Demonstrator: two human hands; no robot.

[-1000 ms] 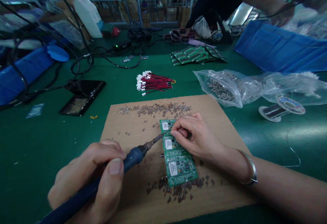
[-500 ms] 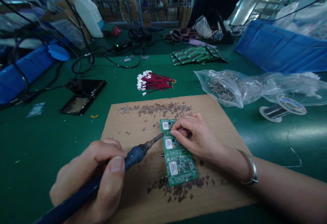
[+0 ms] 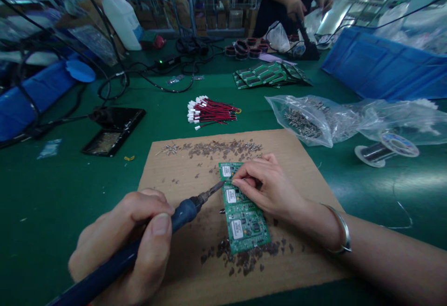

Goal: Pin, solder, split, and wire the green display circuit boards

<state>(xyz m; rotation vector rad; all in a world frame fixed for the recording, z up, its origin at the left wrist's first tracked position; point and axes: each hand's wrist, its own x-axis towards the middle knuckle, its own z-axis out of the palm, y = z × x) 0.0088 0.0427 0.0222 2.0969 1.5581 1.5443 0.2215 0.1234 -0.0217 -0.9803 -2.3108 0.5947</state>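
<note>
My left hand (image 3: 129, 241) is wrapped round a blue-handled soldering iron (image 3: 185, 214). The iron's tip touches or nearly touches the left edge of a green circuit board panel (image 3: 246, 224), between its upper two white labels. Just right of the tip, my right hand (image 3: 267, 182) is closed in a pinch over the board; what sits between the fingertips is too small to make out. Beneath the panel lies a sheet of brown cardboard (image 3: 296, 259), spotted with dark residue and small metal pins (image 3: 169, 148).
Beyond the cardboard lie red-black wires with white connectors (image 3: 209, 110) and stacked boards (image 3: 268, 74). A bag of metal parts (image 3: 303, 119) and a solder spool (image 3: 387, 150) are right; an iron stand (image 3: 113, 131) is left. A co-worker (image 3: 293, 3) stands behind the table.
The co-worker has lowered their arms, and their hands now show above the black object at the back. My hands, the soldering iron and the board have barely shifted.
</note>
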